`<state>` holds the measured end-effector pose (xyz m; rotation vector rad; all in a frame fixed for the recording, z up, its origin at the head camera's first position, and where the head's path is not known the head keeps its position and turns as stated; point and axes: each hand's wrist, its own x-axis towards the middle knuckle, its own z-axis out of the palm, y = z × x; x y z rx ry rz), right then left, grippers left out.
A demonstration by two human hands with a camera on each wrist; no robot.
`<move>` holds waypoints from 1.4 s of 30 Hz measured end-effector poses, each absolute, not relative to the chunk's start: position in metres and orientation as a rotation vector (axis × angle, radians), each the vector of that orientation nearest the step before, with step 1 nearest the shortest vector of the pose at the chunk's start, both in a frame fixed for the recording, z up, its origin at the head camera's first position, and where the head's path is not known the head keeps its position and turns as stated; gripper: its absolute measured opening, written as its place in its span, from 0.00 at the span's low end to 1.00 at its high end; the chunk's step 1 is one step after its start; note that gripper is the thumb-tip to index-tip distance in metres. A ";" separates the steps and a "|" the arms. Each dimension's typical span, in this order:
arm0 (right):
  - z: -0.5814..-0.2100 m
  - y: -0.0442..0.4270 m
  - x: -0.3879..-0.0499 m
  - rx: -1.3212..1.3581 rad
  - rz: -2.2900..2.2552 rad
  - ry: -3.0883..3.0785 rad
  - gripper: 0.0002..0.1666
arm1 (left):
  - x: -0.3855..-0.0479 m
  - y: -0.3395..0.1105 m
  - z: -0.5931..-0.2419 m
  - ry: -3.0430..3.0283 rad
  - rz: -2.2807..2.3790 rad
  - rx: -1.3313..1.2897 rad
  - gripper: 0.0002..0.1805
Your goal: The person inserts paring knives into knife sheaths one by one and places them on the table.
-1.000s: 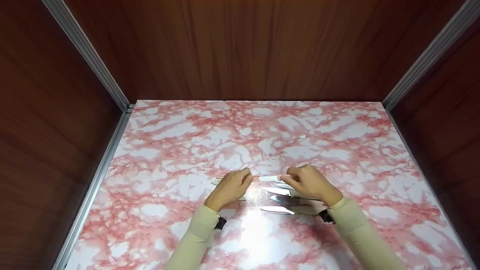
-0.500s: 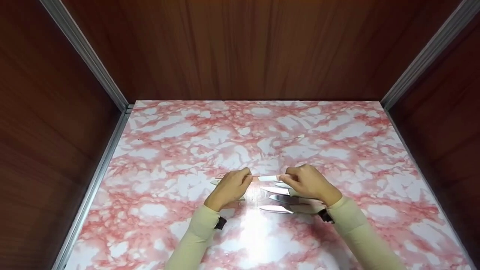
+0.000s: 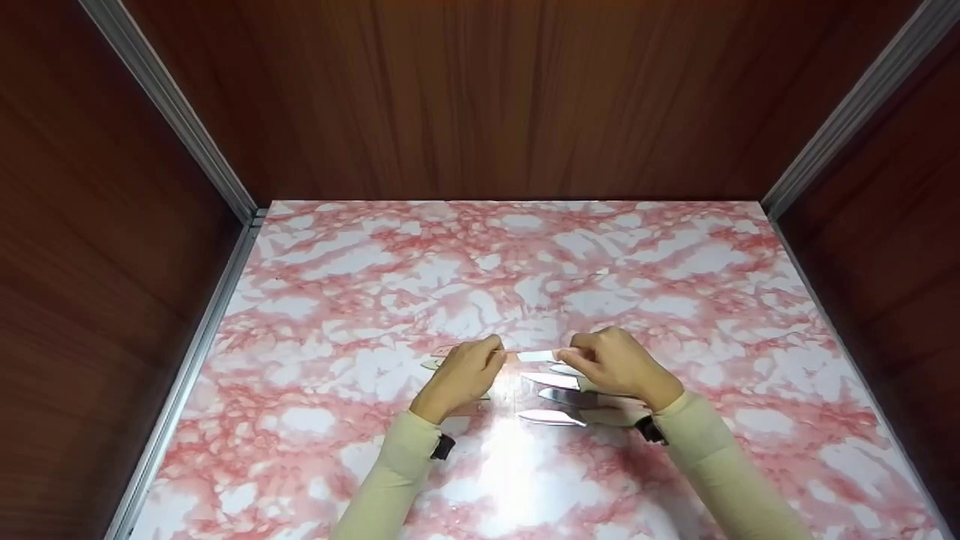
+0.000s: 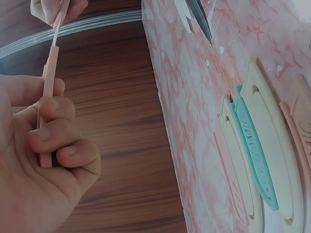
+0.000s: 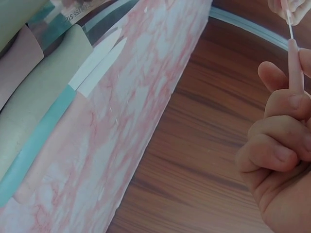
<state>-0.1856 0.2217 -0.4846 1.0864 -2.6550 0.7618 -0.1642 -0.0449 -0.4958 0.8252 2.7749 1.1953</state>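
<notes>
evidently, the left hand (image 3: 463, 371) curls round a pink sheath (image 4: 49, 73) while the right hand (image 3: 619, 367) grips a knife (image 3: 535, 356) by its handle, the pale blade bare between them above the worktop (image 3: 450, 277). beneath lie other sheaths (image 4: 254, 150) and knives (image 3: 559, 398); a wooden panel (image 3: 480, 97) stands beyond.

A slim pink sheath (image 4: 50, 70) is sitting in the curled fingers of the left hand (image 3: 465, 374), its mouth facing the right hand (image 3: 621, 366). A pink-handled knife (image 5: 295, 70) is extending in line with it, its handle being gripped by the right hand. The white blade (image 3: 535, 356) is showing bare between the two hands, pointing at the sheath's mouth; whether its tip is resting inside is hard to tell.
</notes>
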 end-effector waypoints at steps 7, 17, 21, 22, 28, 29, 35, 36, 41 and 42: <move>-0.484 0.219 -0.185 1.082 0.784 -2.675 0.20 | -0.163 -0.045 -0.496 2.728 1.243 0.803 0.14; -0.482 0.218 -0.186 1.083 0.792 -2.667 0.22 | -0.162 -0.044 -0.495 2.757 1.246 0.808 0.14; -0.482 0.218 -0.187 1.115 0.788 -2.632 0.21 | -0.162 -0.043 -0.495 2.764 1.233 0.783 0.13; -0.482 0.218 -0.187 1.118 0.785 -2.629 0.21 | -0.162 -0.043 -0.495 2.767 1.229 0.779 0.13; -0.483 0.217 -0.188 1.130 0.779 -2.632 0.20 | -0.162 -0.043 -0.495 2.774 1.231 0.787 0.13; -0.483 0.217 -0.188 1.131 0.779 -2.633 0.20 | -0.162 -0.043 -0.495 2.773 1.232 0.791 0.13; -0.484 0.217 -0.187 1.133 0.795 -2.649 0.18 | -0.162 -0.043 -0.495 2.742 1.246 0.785 0.14; -0.484 0.217 -0.187 1.130 0.797 -2.652 0.18 | -0.162 -0.044 -0.495 2.740 1.244 0.780 0.14; -0.484 0.215 -0.187 1.122 0.787 -2.651 0.19 | -0.162 -0.043 -0.495 2.750 1.232 0.756 0.14; -0.484 0.215 -0.187 1.124 0.788 -2.650 0.19 | -0.162 -0.043 -0.495 2.751 1.231 0.750 0.14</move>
